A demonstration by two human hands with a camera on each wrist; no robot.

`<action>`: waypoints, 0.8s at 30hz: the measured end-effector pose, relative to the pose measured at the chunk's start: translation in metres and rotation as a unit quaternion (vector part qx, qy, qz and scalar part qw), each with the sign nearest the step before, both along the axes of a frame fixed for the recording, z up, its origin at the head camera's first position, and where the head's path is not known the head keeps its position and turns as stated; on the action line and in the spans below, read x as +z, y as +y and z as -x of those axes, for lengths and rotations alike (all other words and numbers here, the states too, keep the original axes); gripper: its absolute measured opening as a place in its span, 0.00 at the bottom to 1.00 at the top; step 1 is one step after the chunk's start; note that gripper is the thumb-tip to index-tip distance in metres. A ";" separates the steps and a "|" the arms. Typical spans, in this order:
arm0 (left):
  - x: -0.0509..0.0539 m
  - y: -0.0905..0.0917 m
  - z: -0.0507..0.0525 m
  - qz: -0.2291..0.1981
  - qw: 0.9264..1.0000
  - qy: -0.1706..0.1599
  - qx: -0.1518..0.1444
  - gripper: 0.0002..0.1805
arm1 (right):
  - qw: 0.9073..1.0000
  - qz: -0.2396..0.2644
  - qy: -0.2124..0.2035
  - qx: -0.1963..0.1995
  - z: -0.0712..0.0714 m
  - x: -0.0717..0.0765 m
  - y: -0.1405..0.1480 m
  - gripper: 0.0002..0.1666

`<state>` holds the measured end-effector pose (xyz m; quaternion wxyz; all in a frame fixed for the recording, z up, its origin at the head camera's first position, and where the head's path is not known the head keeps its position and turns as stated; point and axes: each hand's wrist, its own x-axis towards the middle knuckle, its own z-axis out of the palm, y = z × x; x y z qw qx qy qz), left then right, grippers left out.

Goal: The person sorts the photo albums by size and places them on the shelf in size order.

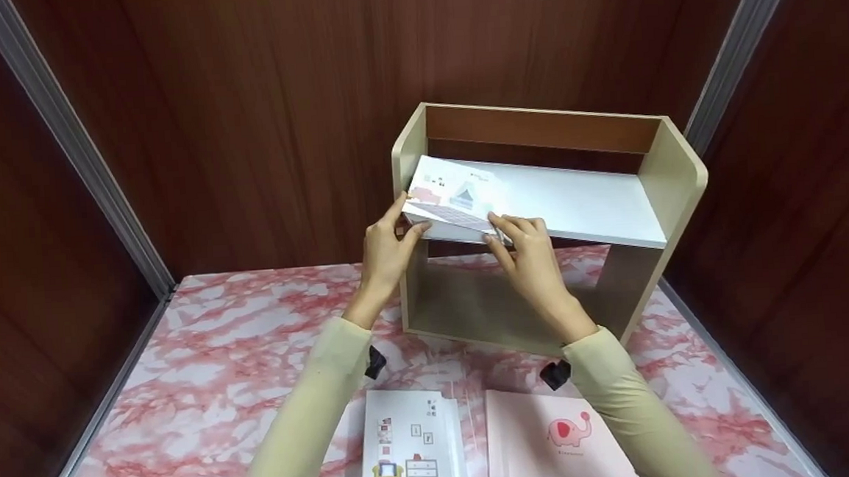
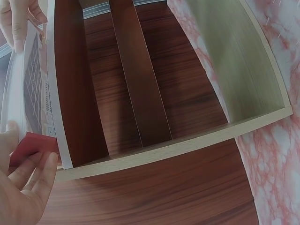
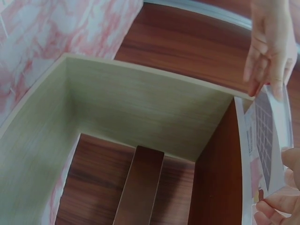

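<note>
A white book point(image 1: 458, 185) with a sofa and tent picture on its cover lies tilted over the upper shelf board, at the left of a small wooden bookshelf point(image 1: 408, 144). My left hand point(image 1: 387, 252) pinches its near left corner. My right hand point(image 1: 532, 254) pinches the near right corner between thumb and fingers. In the left wrist view, a red piece point(image 2: 35, 143) shows between the fingers of my left hand point(image 2: 28, 187); its kind is unclear. The right wrist view shows the book's pages point(image 3: 280, 112) at the shelf board's front edge.
Nearer me on the pink marbled table point(image 1: 254, 352) lie a white book with a room picture point(image 1: 408, 446) and a pink book with an elephant point(image 1: 548, 445). Dark wood panels point(image 1: 278, 129) stand around the table. The shelf's right side panel point(image 1: 675, 171) rises above the board.
</note>
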<state>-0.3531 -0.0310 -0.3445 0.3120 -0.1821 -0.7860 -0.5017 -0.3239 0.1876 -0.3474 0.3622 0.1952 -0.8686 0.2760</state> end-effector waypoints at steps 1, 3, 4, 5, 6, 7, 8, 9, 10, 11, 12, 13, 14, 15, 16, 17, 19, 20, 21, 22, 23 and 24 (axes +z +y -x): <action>0.000 0.000 0.000 0.001 1.000 0.000 0.001 0.33 | 1.000 -0.001 0.001 0.000 0.000 0.000 0.000 0.22; 0.000 0.000 0.000 0.000 1.000 0.000 0.002 0.32 | 1.000 -0.001 0.002 0.000 0.001 0.000 0.000 0.22; 0.000 0.000 0.000 -0.001 1.000 0.000 0.003 0.32 | 1.000 -0.002 0.001 -0.002 0.001 0.000 0.000 0.22; 0.000 0.000 0.000 -0.003 1.000 0.000 0.002 0.32 | 1.000 -0.002 0.000 -0.002 0.001 0.000 0.000 0.22; 0.000 0.000 0.001 -0.005 1.000 0.000 0.001 0.32 | 1.000 -0.003 0.000 -0.003 0.001 -0.001 0.000 0.22; 0.000 0.000 0.001 -0.006 1.000 0.001 0.000 0.32 | 1.000 -0.003 0.000 -0.004 0.001 -0.001 0.000 0.22; 0.000 0.000 0.001 -0.007 1.000 0.002 -0.001 0.32 | 1.000 -0.003 0.000 -0.006 0.002 -0.001 0.000 0.22; 0.001 0.000 0.001 -0.008 1.000 0.003 -0.002 0.32 | 1.000 -0.003 0.000 -0.007 0.002 -0.001 0.000 0.22; 0.000 0.000 0.001 -0.009 1.000 0.004 -0.004 0.32 | 1.000 -0.004 0.001 -0.008 0.002 -0.001 0.000 0.22; 0.000 0.000 0.001 -0.010 1.000 0.005 -0.005 0.32 | 1.000 -0.003 0.002 -0.008 0.002 -0.001 0.000 0.22; 0.001 0.000 0.001 -0.009 1.000 0.006 -0.005 0.32 | 1.000 -0.003 0.003 -0.008 0.002 -0.001 -0.001 0.22; 0.001 0.000 0.001 -0.009 1.000 0.007 -0.003 0.32 | 1.000 -0.005 0.003 -0.009 0.002 -0.001 -0.001 0.22; 0.001 0.000 0.001 -0.008 1.000 0.007 -0.002 0.32 | 1.000 -0.006 0.003 -0.009 0.002 -0.001 -0.001 0.22; 0.001 0.000 0.001 -0.008 1.000 0.007 -0.001 0.31 | 1.000 -0.007 0.002 -0.008 0.002 -0.001 -0.001 0.22; 0.001 0.000 0.001 -0.007 1.000 0.006 0.000 0.31 | 1.000 -0.009 0.001 -0.008 0.002 0.000 -0.001 0.23; 0.001 -0.001 0.001 -0.006 1.000 0.005 0.001 0.31 | 1.000 -0.010 0.000 -0.008 0.002 0.000 -0.001 0.23; 0.001 -0.001 0.001 -0.005 1.000 0.004 0.005 0.31 | 1.000 -0.012 -0.002 -0.008 0.002 0.001 -0.001 0.23; 0.001 -0.001 0.001 -0.005 1.000 0.003 0.005 0.31 | 1.000 -0.012 -0.002 -0.008 0.002 0.001 -0.001 0.23; 0.001 0.000 0.001 -0.005 1.000 0.003 0.005 0.31 | 1.000 -0.012 -0.001 -0.008 0.002 0.001 -0.002 0.23; 0.001 0.000 0.001 -0.006 1.000 0.003 0.006 0.31 | 1.000 -0.013 0.000 -0.008 0.002 0.001 -0.002 0.23; 0.001 0.000 0.001 -0.007 1.000 0.003 0.006 0.31 | 1.000 -0.012 0.002 -0.008 0.002 0.001 -0.002 0.23; 0.001 0.000 0.002 -0.006 1.000 0.002 0.008 0.31 | 1.000 -0.012 0.003 -0.008 0.002 0.002 -0.002 0.23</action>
